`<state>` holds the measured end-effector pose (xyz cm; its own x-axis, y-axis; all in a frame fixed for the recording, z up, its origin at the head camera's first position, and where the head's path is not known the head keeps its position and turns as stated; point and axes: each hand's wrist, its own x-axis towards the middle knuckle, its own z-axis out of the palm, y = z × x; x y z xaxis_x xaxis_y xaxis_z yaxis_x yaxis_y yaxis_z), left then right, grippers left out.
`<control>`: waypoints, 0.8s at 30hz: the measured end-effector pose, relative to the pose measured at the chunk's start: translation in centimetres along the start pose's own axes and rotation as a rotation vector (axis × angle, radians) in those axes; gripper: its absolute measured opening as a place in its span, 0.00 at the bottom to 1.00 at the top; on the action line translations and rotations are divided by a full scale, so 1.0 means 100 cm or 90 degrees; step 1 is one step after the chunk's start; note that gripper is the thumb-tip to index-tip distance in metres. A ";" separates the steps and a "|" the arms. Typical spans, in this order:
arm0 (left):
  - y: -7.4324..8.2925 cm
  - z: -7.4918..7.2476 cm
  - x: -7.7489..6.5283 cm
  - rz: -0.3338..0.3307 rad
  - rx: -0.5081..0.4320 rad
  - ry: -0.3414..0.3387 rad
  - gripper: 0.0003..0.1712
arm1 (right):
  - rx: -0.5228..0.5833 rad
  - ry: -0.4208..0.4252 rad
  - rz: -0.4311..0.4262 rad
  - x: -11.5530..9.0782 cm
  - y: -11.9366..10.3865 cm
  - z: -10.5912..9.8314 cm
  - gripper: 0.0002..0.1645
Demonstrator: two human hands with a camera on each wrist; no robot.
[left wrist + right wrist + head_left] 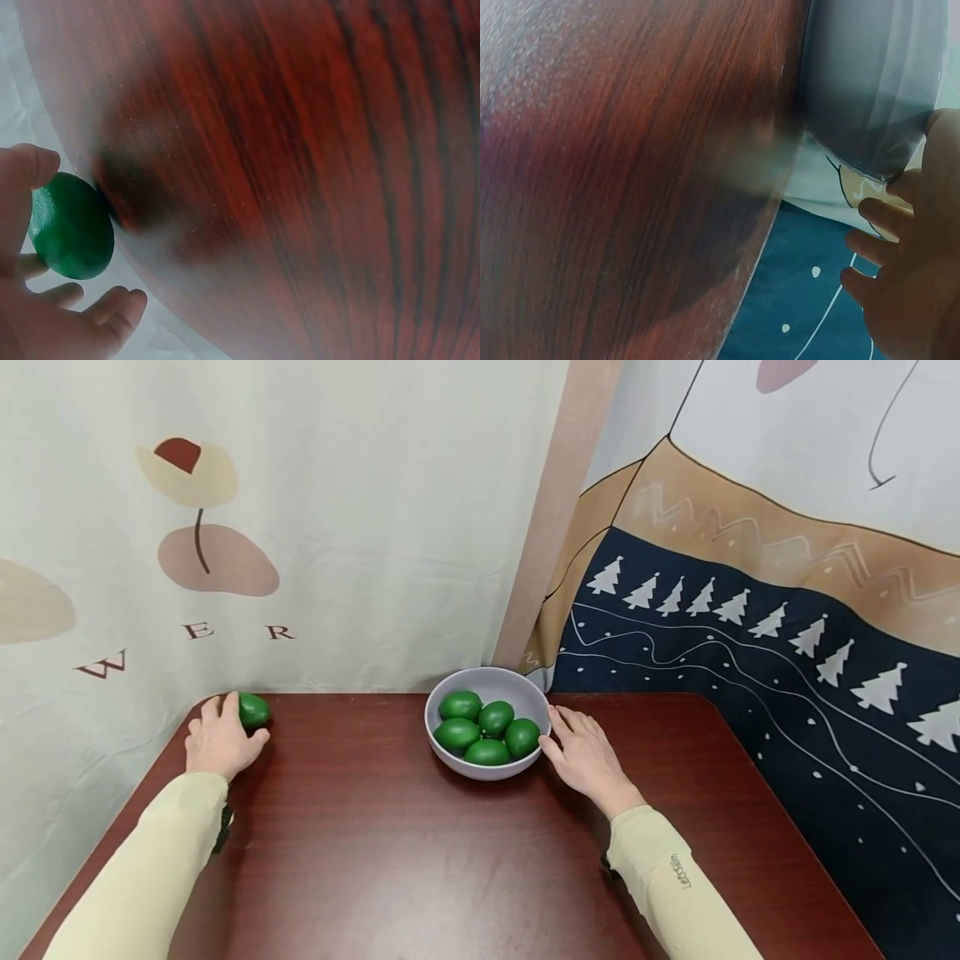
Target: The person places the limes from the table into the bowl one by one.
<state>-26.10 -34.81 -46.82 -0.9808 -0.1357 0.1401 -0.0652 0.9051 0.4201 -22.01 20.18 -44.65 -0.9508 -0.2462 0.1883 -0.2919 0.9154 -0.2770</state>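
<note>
At the table's far left corner, my left hand [222, 743] holds a glossy green oval fruit [253, 711]. The left wrist view shows this fruit [73, 226] between the thumb at its top edge and a finger behind its lower side; the other fingers spread beyond. A grey round bowl [487, 770] stands near the back edge with several similar green fruits [457, 732] in it. My right hand [588, 760] rests at the bowl's right rim, fingers mostly straight. In the right wrist view, thumb and forefinger touch the bowl's wall [874, 82] while the other fingers stand apart.
Both hands reach over a dark red-brown wooden table [360, 843] with rounded far corners. A pale printed curtain [375, 527] hangs right behind the back edge, and a dark blue cloth with white trees [675, 635] hangs along the right side.
</note>
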 end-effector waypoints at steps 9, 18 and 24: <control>-0.002 -0.002 0.002 0.015 -0.002 -0.008 0.43 | 0.002 0.003 -0.008 0.000 -0.001 -0.002 0.37; 0.001 -0.002 0.000 0.021 -0.009 -0.004 0.41 | 0.000 -0.001 -0.005 0.001 -0.001 -0.001 0.38; 0.002 0.002 0.000 0.039 -0.015 0.015 0.37 | -0.003 -0.005 0.000 0.000 0.000 0.000 0.38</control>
<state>-26.17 -34.61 -46.90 -0.9781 -0.0899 0.1877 -0.0001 0.9020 0.4317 -22.04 20.19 -44.67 -0.9515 -0.2485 0.1814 -0.2915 0.9168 -0.2728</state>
